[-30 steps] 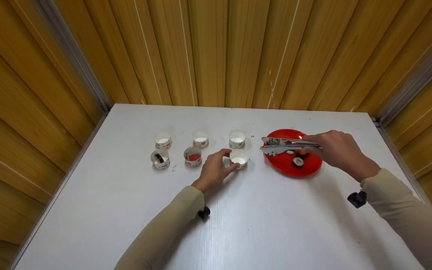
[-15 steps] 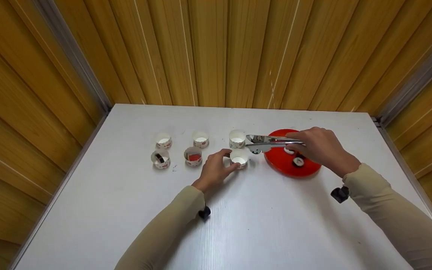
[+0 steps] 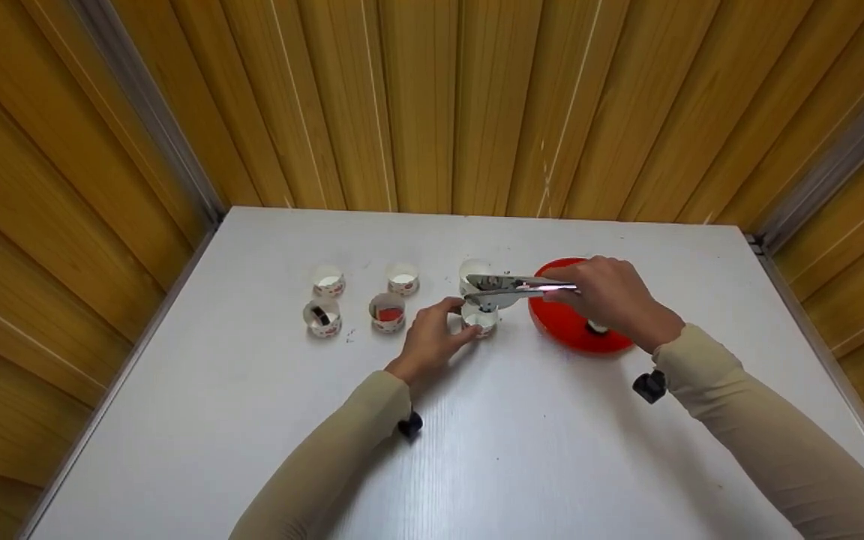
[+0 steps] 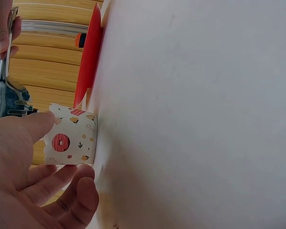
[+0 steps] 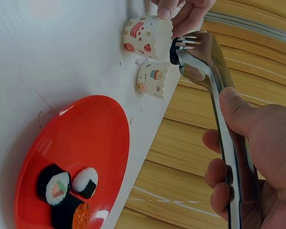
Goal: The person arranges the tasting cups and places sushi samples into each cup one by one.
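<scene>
Tongs (image 3: pixel 505 298), gripped by right fingers (image 5: pixel 216 171), overhang a cup (image 4: pixel 74 136) whose rim (image 4: pixel 47 145) left fingers (image 4: pixel 55 181) pinch.

Head view from high and farthest back, facing down across the counter (image 3: pixel 522 450), left wrist view low, close, sideways, right wrist view close, sideways, over the red plate (image 5: pixel 95 129), wrist views sharing gripped cup (image 4: pixel 81 136), tongs (image 5: pixel 238 162) and plate

Metal tongs (image 5: pixel 224 124) over a paper cup (image 4: pixel 70 136), dark piece (image 5: pixel 174 51) between their tips, cup upright, donut-printed
</scene>
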{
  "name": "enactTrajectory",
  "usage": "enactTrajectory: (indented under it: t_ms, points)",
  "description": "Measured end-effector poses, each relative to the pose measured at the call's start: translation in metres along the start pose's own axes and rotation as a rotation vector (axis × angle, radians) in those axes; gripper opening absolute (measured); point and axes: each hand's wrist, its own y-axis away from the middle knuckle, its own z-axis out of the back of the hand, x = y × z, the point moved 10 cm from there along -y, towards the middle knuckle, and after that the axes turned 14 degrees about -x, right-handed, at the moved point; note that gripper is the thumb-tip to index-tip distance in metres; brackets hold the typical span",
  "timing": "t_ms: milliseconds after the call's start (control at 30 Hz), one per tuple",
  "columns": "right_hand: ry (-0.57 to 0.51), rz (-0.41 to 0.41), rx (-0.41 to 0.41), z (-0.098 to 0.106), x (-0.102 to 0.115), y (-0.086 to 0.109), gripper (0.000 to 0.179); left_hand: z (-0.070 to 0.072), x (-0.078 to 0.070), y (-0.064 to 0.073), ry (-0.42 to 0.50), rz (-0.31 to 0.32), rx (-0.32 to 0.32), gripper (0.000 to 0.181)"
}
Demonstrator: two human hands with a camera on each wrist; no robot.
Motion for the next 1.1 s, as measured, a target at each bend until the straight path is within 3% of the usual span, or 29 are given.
enactTrajectory:
  t_ms: [200,500,1100]
  points:
    - [-0.028,0.03,-0.017,-0.009,0.008,-0.001,0.028,0.0,0.0,0.0,-0.012,-0.002,-0.004,0.053]
    - [-0.041,0.047,-0.023,-0.018,0.008,0.001,0.038,0.002,-0.001,0.0,0.009,-0.019,-0.015,0.05]
    - [-0.049,0.046,-0.022,-0.022,0.004,0.006,0.039,0.001,-0.001,0.0,0.0,-0.013,-0.021,0.048]
